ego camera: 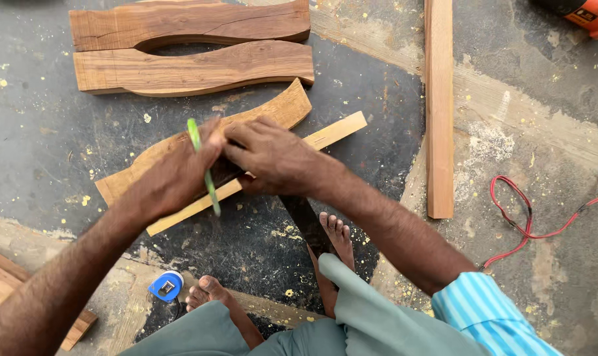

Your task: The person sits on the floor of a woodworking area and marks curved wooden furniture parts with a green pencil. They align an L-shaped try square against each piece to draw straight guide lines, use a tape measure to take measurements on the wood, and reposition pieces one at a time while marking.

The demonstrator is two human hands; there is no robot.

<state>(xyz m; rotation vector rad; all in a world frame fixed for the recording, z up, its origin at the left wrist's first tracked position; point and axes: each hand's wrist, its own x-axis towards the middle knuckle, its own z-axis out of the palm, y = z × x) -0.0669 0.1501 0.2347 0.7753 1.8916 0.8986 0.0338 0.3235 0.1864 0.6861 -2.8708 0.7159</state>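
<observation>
A curved brown wooden piece (pixel 282 109) lies on the dark floor, and a thin pale wooden strip (pixel 332 134) lies slantwise across it. My right hand (pixel 276 158) presses down on the strip and the curved piece where they cross. My left hand (pixel 173 175) grips a green pencil (pixel 211 191), whose lower end points down at the strip's near edge. The hands hide the middle of both pieces.
Two more curved wooden pieces (pixel 187 23) (pixel 193 69) lie side by side at the top. A long straight plank (pixel 439 105) lies to the right, with a red cable (pixel 529 217) and an orange power tool (pixel 592 14) beyond. A blue tape measure (pixel 166 286) sits by my bare feet (pixel 338 234).
</observation>
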